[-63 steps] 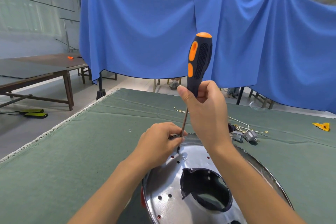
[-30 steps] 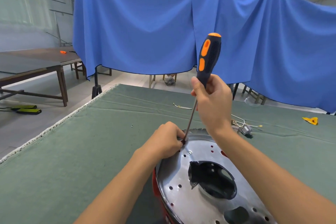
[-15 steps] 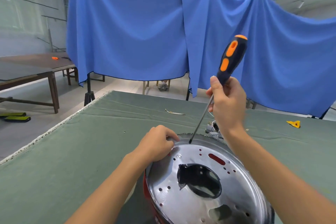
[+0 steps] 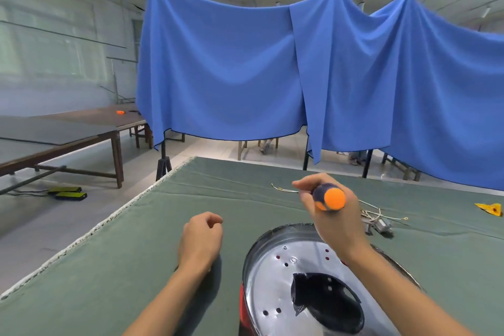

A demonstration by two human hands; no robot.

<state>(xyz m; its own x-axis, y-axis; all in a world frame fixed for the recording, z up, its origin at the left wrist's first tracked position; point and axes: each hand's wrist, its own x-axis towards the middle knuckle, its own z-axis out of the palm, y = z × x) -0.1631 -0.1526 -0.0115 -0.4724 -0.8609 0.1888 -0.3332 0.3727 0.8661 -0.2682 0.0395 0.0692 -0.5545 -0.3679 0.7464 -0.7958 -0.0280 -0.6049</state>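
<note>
A round shiny metal base plate (image 4: 268, 285) with small holes and a dark opening (image 4: 327, 304) lies on the green table (image 4: 131, 267), its red side (image 4: 241, 305) showing at the left. My right hand (image 4: 336, 226) grips a black and orange screwdriver (image 4: 329, 197) above the plate's far rim. The handle's butt points at the camera and the shaft is hidden. My left hand (image 4: 201, 239) hovers over the cloth to the left of the plate, fingers curled and thumb against forefinger. Nothing shows between those fingers.
Loose wires and small grey parts (image 4: 379, 222) lie just beyond the plate on the right, and a yellow scrap (image 4: 491, 209) sits further right. The table's left edge (image 4: 90, 233) runs diagonally. Blue drapes (image 4: 231, 71) hang behind, with wooden tables (image 4: 68, 133) at the left.
My left hand has left the plate's rim and moved left over the cloth. My right hand lifted the screwdriver off the plate and tipped its handle toward the camera. The view has tilted up.
</note>
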